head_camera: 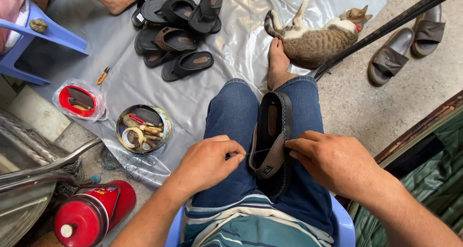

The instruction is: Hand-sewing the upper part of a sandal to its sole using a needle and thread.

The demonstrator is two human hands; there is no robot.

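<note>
The sandal [271,133] is lying wedged between the knees, so both hands are working free: the left hand [207,162] is pinching a thread [255,152] taut, while the right hand [333,160] is gripping the strap. A tin of tools [143,128] is waiting near left, within easy reach.

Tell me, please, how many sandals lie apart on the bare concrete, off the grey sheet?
2: one brown sandal right of the cat, and another beside it, partly hidden by a dark pole.
</note>
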